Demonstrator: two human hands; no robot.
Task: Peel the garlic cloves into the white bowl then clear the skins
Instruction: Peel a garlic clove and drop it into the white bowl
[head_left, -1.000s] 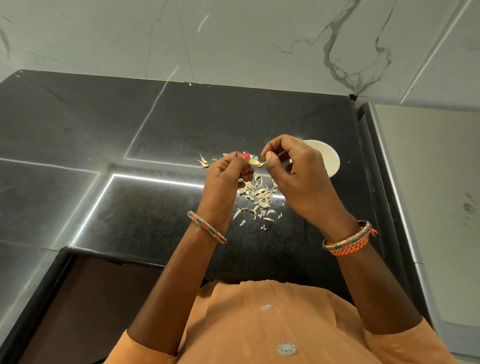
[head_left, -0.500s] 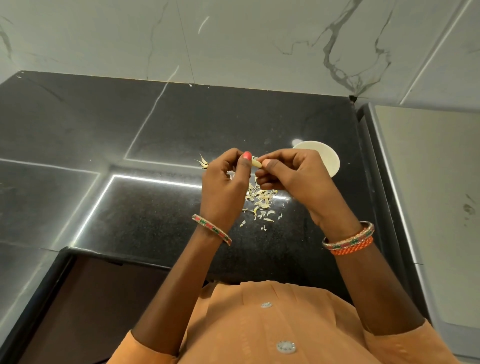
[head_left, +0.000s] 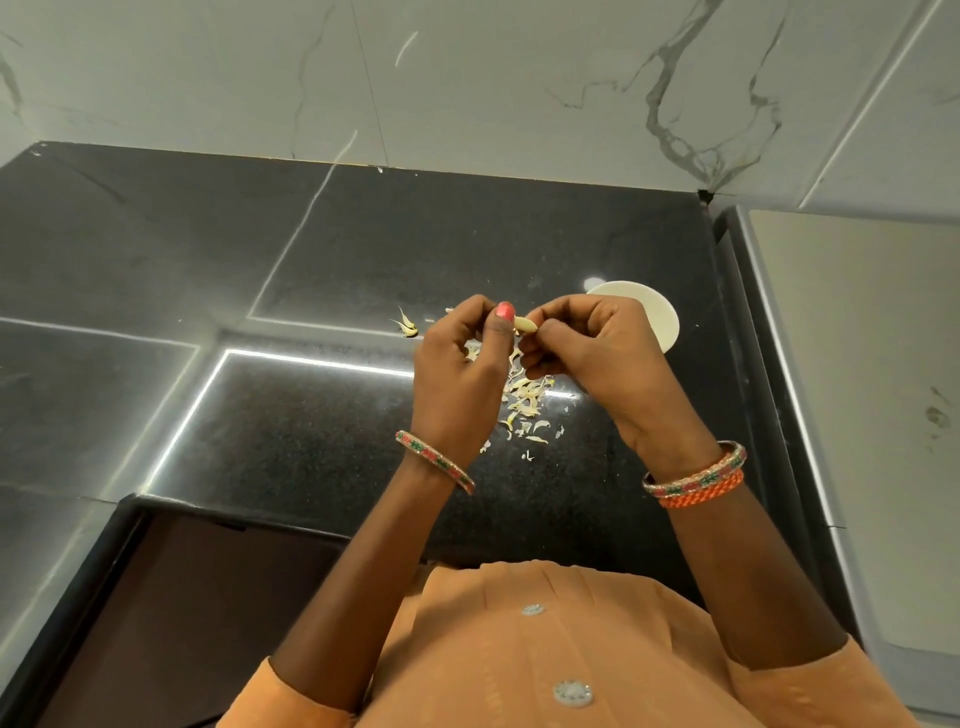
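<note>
Head view. I held one clove (head_left: 525, 326) between both hands, above the counter (head_left: 311, 415), over its right half and nearer the back wall than the front edge. My left hand (head_left: 462, 374) pinched the clove's left end with thumb and fingers; my right hand (head_left: 587, 353) pinched the right end, fingers curled in. Whether skin still clung to it, I could not tell.

The bowl (head_left: 654, 317) sat just beyond my right hand, toward the counter's right edge, partly hidden by it. The skins (head_left: 524, 405) lay scattered on the counter directly under my hands, with a stray piece (head_left: 405, 326) to the left.

Risks, as I judged them: the clove was small and likely slick, so a hard tug could shoot it onto the counter among the skins. Loose skin could drift into the bowl when I reached over. My right wrist passed close to the bowl and could nudge it toward the edge.
</note>
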